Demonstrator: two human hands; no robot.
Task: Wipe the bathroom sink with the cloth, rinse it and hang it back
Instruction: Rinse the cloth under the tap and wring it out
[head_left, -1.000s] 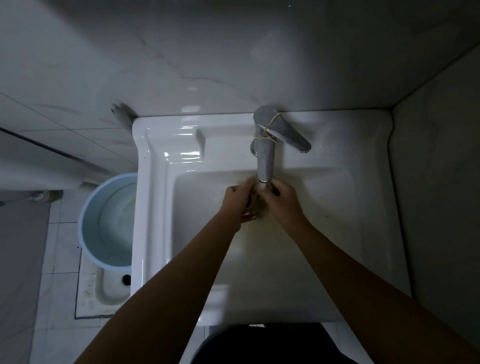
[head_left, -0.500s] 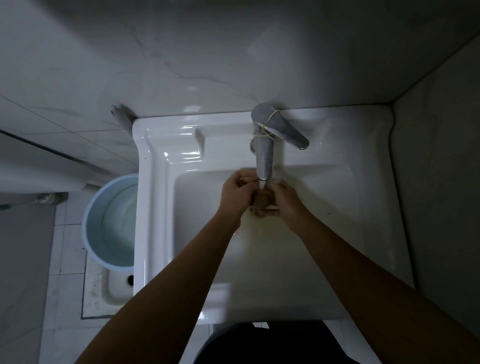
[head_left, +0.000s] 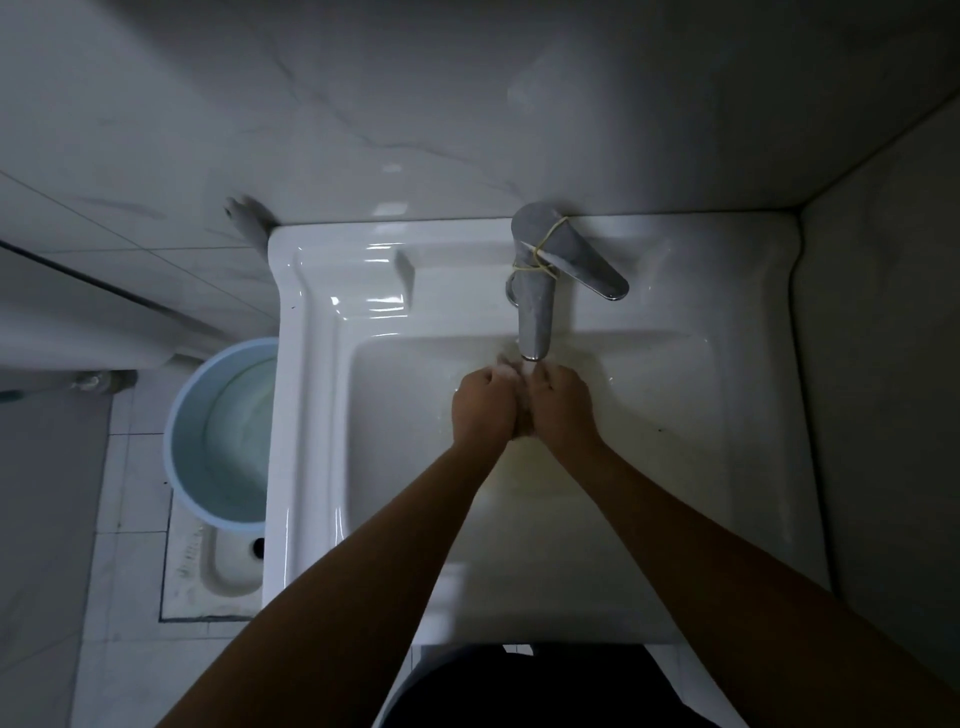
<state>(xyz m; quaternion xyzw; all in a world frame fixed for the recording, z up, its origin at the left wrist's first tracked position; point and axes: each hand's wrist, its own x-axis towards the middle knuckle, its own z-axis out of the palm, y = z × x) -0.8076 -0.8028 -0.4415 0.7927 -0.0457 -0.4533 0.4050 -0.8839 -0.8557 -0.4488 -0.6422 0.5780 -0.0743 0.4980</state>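
Note:
The white rectangular sink (head_left: 322, 415) fills the middle of the head view. Its chrome faucet (head_left: 534, 317) has a yellow rubber band round the body, and the lever is swung to the right. A short stream of water (head_left: 528, 368) runs from the spout. My left hand (head_left: 483, 408) and my right hand (head_left: 561, 408) are pressed together right under that stream, fingers curled inward. Between them shows only a sliver of a small brownish cloth (head_left: 522, 425); the rest is hidden by the hands. The basin floor around them looks wet.
A light blue bucket (head_left: 208, 431) with water stands on the floor left of the sink, beside a floor pan with a drain (head_left: 228, 561). Marble wall tiles close the back and the right side. A pipe fitting (head_left: 244, 213) juts from the wall at the sink's back-left corner.
Both hands stayed under the spout while kneading the cloth; they have closed tighter together, so less of the brownish cloth shows than before. The view shifted slightly.

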